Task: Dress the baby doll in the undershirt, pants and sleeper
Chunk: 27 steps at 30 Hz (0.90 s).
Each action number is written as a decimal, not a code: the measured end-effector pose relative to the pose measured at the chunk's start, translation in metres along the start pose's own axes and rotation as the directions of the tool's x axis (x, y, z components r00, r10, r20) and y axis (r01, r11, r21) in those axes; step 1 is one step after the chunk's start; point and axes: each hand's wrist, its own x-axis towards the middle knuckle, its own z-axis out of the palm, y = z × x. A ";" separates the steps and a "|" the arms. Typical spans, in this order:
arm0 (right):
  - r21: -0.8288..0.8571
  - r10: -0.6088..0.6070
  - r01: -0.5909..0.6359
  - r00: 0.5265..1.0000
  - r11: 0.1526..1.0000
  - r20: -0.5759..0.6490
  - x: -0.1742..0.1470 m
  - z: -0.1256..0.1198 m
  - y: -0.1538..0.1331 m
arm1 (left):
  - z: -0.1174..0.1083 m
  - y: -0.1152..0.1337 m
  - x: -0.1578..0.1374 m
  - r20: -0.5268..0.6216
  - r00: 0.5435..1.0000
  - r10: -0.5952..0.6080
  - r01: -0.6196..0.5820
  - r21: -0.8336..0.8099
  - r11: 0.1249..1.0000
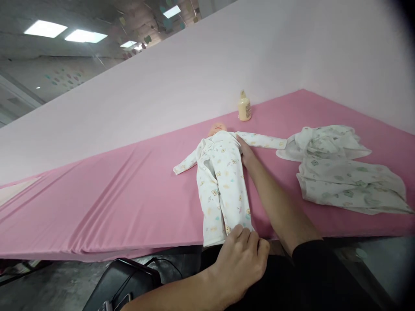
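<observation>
A doll (217, 128) lies on its back, wearing a white baby romper (223, 168) with small printed animals, its sleeves spread to both sides. My left hand (243, 259) is closed on the hem of the romper's leg on the right, by the front edge of the padded surface. Farther up, my right hand (247, 154) is at the side of the doll's chest, just below the sleeve on the right. Its thumb lies along the romper's edge, and the other fingers are partly hidden by the cloth. An opening shows in the romper's front, above the legs.
A pink sheet (145, 207) covers the surface, which meets a white wall (194, 77) behind. A cream pump bottle (244, 107) stands near that wall. Printed white cloths (350, 181) lie in a heap at right. Below the front edge is a black chair-like object (125, 283) with a cable.
</observation>
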 end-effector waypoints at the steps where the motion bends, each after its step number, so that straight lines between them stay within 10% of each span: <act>1: 0.004 0.011 -0.011 1.000 1.000 -0.017 -0.001 0.001 -0.001 | 0.000 0.001 -0.001 -0.009 1.000 -0.007 0.007 -0.013 1.000; 8: 0.036 0.049 -0.047 0.996 0.998 -0.078 -0.004 0.005 -0.003 | -0.021 -0.013 -0.033 -0.149 0.969 -0.195 0.172 -0.150 0.974; 15: -0.046 0.024 -0.028 0.995 0.999 -0.100 -0.007 0.004 -0.001 | -0.018 -0.036 -0.080 0.004 0.781 -0.625 0.605 -0.257 0.754; 27: -0.065 0.023 -0.029 0.995 0.997 -0.099 -0.013 0.006 -0.003 | 0.014 -0.010 -0.113 -0.297 0.760 -0.578 0.418 -0.458 0.785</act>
